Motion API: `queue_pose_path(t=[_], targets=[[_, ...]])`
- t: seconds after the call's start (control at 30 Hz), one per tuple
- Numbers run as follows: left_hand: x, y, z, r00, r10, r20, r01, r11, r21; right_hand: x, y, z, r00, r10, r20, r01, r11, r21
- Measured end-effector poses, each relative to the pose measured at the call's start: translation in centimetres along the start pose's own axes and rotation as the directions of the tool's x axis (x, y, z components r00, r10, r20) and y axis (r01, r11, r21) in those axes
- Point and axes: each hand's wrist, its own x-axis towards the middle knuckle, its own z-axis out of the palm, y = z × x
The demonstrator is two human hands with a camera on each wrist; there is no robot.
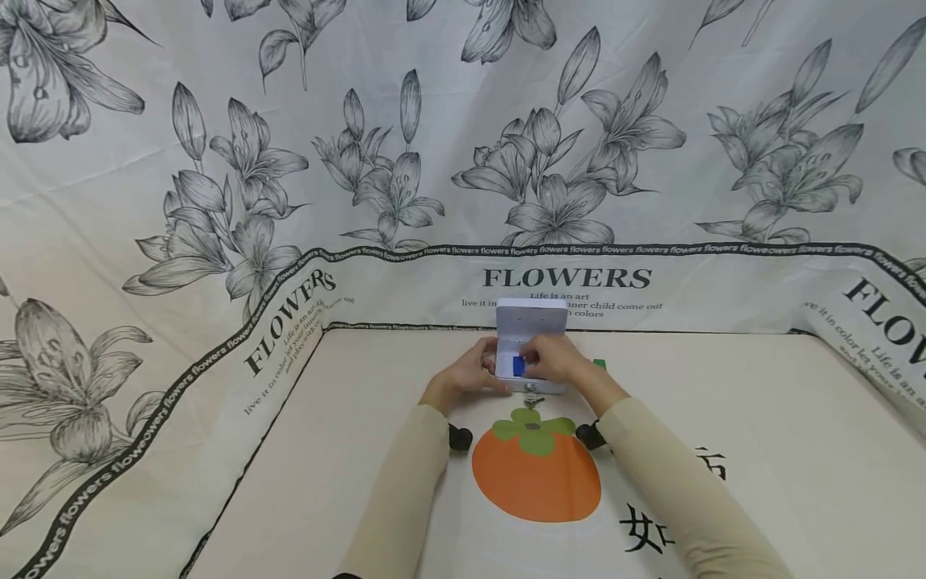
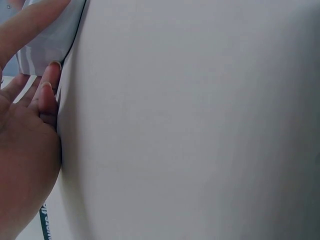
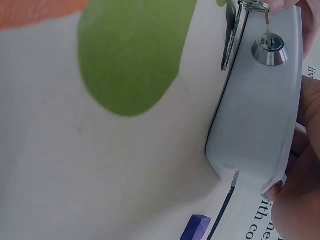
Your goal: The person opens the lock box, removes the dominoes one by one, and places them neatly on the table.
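Note:
A small white metal cash box (image 1: pixel 531 387) stands on the table with its lid (image 1: pixel 531 315) raised. My left hand (image 1: pixel 472 371) grips the box's left side; in the left wrist view its fingers (image 2: pixel 48 102) touch the box wall. Over the open box, my right hand (image 1: pixel 553 358) has its fingers curled down inside, pinching a blue block (image 1: pixel 518 366). The right wrist view shows the box front with a key in its round lock (image 3: pixel 270 49), more keys (image 3: pixel 235 35) hanging from the ring. That view hides the right fingertips inside the box.
A purple-blue block (image 3: pixel 195 228) lies on the table beside the box's right end. Something green (image 1: pixel 600 364) shows beyond the right wrist. The tablecloth (image 1: pixel 536 474) bears a printed orange persimmon. Behind the box hangs a flower-printed curtain (image 1: pixel 405 289).

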Motion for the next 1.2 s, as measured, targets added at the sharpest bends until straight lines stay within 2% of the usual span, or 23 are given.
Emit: queue_pose_path(t=[0.13, 0.4, 1.0, 1.2], targets=[[0.0, -0.1, 0.0, 1.000, 0.002, -0.004, -0.002, 1.000, 0.004, 0.3, -0.1, 0.4, 1.000, 0.002, -0.001, -0.002, 1.000, 0.002], [0.0, 0.1, 0.0, 1.000, 0.013, -0.004, -0.013, 1.000, -0.007, 0.5, -0.8, 0.4, 0.998, 0.053, 0.016, -0.054, 0.998, 0.024], [0.0, 0.0, 0.0, 1.000, 0.015, -0.003, -0.015, 1.000, -0.019, 1.2, -1.3, 1.0, 0.998, 0.063, 0.030, -0.064, 0.998, 0.025], [0.1, -0.1, -0.1, 1.000, 0.022, 0.002, -0.022, 1.000, -0.013, 1.4, -1.6, 1.1, 0.994, 0.102, 0.032, -0.103, 0.995, 0.019]])
